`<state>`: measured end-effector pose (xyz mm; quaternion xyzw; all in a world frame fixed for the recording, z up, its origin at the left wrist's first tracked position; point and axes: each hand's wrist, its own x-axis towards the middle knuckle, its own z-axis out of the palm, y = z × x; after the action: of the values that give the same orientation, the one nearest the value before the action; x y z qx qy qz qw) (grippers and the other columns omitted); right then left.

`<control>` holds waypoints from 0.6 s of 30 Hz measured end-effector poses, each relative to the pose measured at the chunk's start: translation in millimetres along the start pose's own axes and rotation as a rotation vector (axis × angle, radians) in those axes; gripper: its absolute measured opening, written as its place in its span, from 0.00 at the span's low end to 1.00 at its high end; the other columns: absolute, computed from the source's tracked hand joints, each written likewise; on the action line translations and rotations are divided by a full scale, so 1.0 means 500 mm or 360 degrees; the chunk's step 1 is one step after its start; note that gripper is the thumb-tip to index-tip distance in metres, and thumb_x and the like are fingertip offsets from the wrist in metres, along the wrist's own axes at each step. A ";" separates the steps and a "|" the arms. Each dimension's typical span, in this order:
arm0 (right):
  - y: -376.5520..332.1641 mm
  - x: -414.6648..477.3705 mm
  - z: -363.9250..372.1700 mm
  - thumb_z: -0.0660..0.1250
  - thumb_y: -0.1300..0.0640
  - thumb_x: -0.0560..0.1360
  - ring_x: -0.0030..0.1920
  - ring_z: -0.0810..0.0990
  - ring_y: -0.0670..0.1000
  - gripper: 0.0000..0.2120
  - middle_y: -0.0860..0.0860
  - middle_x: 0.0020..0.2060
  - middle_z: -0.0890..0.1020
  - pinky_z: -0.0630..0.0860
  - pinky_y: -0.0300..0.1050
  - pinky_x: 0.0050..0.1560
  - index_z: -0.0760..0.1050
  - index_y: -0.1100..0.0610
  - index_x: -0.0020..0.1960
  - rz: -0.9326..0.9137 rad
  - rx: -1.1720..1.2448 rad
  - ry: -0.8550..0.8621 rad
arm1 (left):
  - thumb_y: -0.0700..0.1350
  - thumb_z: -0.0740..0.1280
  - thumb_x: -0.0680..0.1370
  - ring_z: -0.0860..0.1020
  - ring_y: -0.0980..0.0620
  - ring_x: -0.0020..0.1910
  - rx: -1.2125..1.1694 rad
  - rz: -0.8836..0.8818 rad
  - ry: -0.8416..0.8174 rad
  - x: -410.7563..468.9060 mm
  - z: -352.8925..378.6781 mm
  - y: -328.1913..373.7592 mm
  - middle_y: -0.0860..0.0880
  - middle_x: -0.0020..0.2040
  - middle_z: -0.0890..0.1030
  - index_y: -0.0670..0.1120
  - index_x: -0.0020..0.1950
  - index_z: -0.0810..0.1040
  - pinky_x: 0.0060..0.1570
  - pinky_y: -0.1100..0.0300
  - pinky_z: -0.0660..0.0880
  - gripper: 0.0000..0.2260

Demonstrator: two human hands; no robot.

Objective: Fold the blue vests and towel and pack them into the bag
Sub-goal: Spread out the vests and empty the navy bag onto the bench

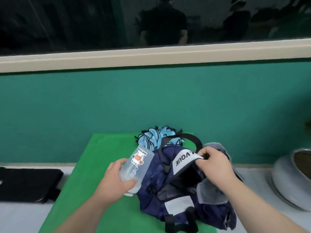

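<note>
**Two busy hands, and the vests wait behind the bag**

Both hands are full right now. The left hand (pixel 116 175) has its fingers wrapped round a see-through bottle (pixel 137 165). The bottle is tipped, with its long side running from the hand up and away. It sits right against the left side of the dark blue bag (pixel 156 190). The right hand (pixel 213 163) pinches the bag's white band at the top rim and holds the mouth open.

The blue vests (pixel 151 138) lie in a crumpled heap just behind the bag, at the far edge of the green mat (pixel 94 157). They are not folded yet. They are away from both hands, on the far side of the bag. The left hand looks a bit nearer to them, but I think it must let go of the bottle first.

A grey cloth (pixel 210 190), most likely the towel, hangs over the right side of the bag, partly under the right arm. It is not folded either.

The inside of the bag is dark. I cannot tell if anything is in it. I think the packing has hardly begun.

The mat lies on a white desk (pixel 25 216). A flat black thing (pixel 25 182) sits to the left of the mat. A shiny metal bowl (pixel 289 179) sits to the right.
</note>
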<state>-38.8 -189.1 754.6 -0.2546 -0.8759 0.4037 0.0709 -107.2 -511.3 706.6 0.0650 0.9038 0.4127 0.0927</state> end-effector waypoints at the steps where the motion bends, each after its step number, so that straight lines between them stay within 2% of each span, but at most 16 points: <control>1: -0.012 0.002 0.013 0.71 0.57 0.69 0.30 0.79 0.47 0.04 0.45 0.29 0.83 0.74 0.42 0.36 0.77 0.50 0.39 -0.0024 -0.0009 -0.0027 | 0.48 0.80 0.68 0.76 0.61 0.53 0.0002 -0.0028 0.0033 -0.012 -0.013 -0.011 0.58 0.59 0.71 0.59 0.67 0.69 0.42 0.69 0.75 0.32; 2: -0.025 0.005 0.027 0.72 0.57 0.68 0.30 0.79 0.47 0.04 0.46 0.29 0.82 0.74 0.43 0.36 0.78 0.50 0.39 -0.0053 -0.0018 -0.0054 | 0.48 0.80 0.68 0.76 0.62 0.53 0.0007 -0.0051 0.0064 -0.022 -0.025 -0.021 0.59 0.59 0.71 0.59 0.67 0.69 0.41 0.70 0.74 0.32; 8: -0.135 0.035 0.114 0.71 0.57 0.68 0.34 0.80 0.46 0.03 0.44 0.31 0.82 0.73 0.41 0.35 0.78 0.50 0.38 -0.0249 -0.0099 -0.0179 | 0.51 0.79 0.67 0.76 0.61 0.54 -0.0063 -0.0147 0.0208 -0.052 -0.099 -0.093 0.59 0.59 0.71 0.59 0.68 0.68 0.50 0.63 0.75 0.33; 12: -0.235 0.060 0.203 0.72 0.56 0.67 0.35 0.79 0.46 0.04 0.44 0.32 0.82 0.75 0.43 0.39 0.78 0.49 0.37 -0.0378 -0.0175 -0.0216 | 0.50 0.79 0.68 0.75 0.63 0.55 -0.0106 -0.0163 0.0283 -0.062 -0.165 -0.155 0.60 0.59 0.71 0.60 0.66 0.68 0.45 0.69 0.70 0.31; 18: -0.408 0.113 0.375 0.72 0.57 0.68 0.33 0.76 0.44 0.04 0.43 0.31 0.80 0.67 0.40 0.33 0.78 0.50 0.37 -0.0556 -0.0271 -0.0288 | 0.52 0.77 0.68 0.70 0.71 0.55 -0.0140 -0.0205 0.0329 -0.023 -0.297 -0.291 0.61 0.59 0.70 0.63 0.64 0.68 0.46 0.73 0.67 0.29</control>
<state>-228.3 -397.6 777.0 -0.0669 -0.9405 0.3310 0.0391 -134.7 -717.0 693.1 -0.0402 0.8918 0.4497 0.0283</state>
